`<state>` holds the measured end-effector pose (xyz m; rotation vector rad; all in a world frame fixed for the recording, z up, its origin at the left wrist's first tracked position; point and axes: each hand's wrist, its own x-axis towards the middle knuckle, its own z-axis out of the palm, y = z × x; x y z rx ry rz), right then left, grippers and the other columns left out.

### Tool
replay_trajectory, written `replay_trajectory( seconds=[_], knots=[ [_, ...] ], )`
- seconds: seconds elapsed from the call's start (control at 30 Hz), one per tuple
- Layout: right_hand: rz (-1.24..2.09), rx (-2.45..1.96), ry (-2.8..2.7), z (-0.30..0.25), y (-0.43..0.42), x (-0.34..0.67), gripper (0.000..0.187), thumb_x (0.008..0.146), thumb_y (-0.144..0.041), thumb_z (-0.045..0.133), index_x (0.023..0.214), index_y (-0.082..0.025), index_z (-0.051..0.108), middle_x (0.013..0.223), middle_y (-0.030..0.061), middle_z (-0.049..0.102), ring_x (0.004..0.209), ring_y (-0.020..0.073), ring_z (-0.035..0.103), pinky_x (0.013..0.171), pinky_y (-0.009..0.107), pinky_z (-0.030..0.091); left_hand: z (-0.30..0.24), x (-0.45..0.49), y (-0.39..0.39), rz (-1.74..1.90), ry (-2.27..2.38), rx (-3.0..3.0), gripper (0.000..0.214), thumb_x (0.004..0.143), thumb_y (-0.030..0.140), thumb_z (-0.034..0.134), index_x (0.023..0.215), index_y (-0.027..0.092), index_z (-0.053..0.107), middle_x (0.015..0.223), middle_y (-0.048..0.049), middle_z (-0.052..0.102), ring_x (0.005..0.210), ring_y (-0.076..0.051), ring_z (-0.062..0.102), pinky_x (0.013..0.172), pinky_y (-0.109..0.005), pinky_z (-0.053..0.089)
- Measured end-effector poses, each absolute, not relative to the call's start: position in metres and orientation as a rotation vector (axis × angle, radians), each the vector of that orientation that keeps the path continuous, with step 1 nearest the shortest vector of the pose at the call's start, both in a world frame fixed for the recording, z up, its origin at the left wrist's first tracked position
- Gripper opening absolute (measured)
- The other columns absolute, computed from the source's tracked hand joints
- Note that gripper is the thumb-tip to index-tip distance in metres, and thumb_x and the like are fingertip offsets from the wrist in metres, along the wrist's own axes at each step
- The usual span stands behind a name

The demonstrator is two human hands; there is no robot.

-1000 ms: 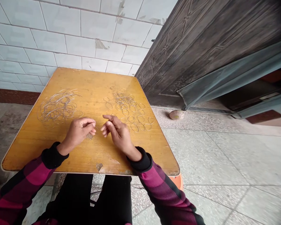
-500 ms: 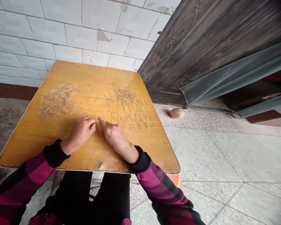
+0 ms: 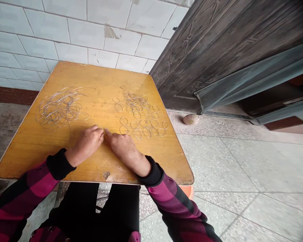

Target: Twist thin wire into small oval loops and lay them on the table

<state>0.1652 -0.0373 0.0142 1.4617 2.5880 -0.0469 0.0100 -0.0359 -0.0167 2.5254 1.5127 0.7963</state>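
Note:
My left hand [image 3: 89,141] is closed in a pinch over the middle of the wooden table [image 3: 83,168]. A thin metal wire [image 3: 100,127] curves out from its fingertips. Close beside it, my right hand [image 3: 122,144] has its fingers bent together, the index finger reaching to the same wire; its grip is partly hidden. A tangled pile of loose curved wires [image 3: 62,107] lies beyond my left hand. Past my right hand are several wire pieces bent into figure-eight loops [image 3: 146,129], some apart and some heaped in a pile [image 3: 136,102].
A white tiled wall [image 3: 73,30] stands behind the table. To the right are a dark carved door [image 3: 181,64], a grey-green curtain [image 3: 229,84] and a roundish stone-like object [image 3: 191,119] on the floor. The table's front edge has a chipped spot [image 3: 106,175].
The wire at my left fingertips now shows as a curve, where before a short straight end pointed toward my right hand. My fingertips have drawn slightly closer together, and the view has shifted slightly.

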Motion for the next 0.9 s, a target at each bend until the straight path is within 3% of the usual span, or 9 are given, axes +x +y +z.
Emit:
replay_trajectory(
  seconds=[0.3,0.47,0.63,0.9],
  knots=[
    [-0.080,1.480,2.613,0.015,-0.037,0.167,0.038,0.095,-0.012,0.038,0.130,-0.013,0.052,0.082,0.0126,0.072,0.064,0.0206,0.066,0.053,0.029,0.039,-0.012,0.009,-0.039,0.671,1.516,2.572,0.023,0.087,0.008,0.048,0.070,0.014,0.061,0.070,-0.0061,0.059,0.061,-0.015,0.053,0.058,-0.028,0.038],
    [-0.091,1.649,2.802,0.009,-0.030,0.174,0.026,0.096,-0.021,0.041,0.100,-0.016,0.065,0.080,0.0079,0.070,0.062,0.0151,0.060,0.054,0.026,0.031,-0.009,0.004,-0.036,0.797,1.537,2.546,0.027,0.089,0.014,0.047,0.065,0.015,0.060,0.067,-0.0055,0.059,0.062,-0.016,0.054,0.060,-0.029,0.039],
    [-0.015,1.615,2.968,-0.001,-0.024,0.179,0.029,0.096,-0.021,0.037,0.085,-0.016,0.064,0.071,0.0052,0.067,0.054,0.0117,0.051,0.052,0.027,0.023,-0.008,0.003,-0.035,0.851,1.529,2.535,0.027,0.087,0.012,0.049,0.063,0.015,0.059,0.064,-0.0048,0.059,0.061,-0.016,0.054,0.059,-0.029,0.038],
    [0.037,1.635,2.950,0.001,-0.028,0.171,0.029,0.095,-0.020,0.034,0.082,-0.015,0.060,0.061,0.0026,0.060,0.047,0.0109,0.042,0.051,0.028,0.019,-0.009,0.005,-0.032,0.906,1.570,2.549,0.027,0.085,0.011,0.049,0.060,0.017,0.057,0.062,-0.0036,0.059,0.060,-0.015,0.053,0.058,-0.028,0.038]
  ],
)
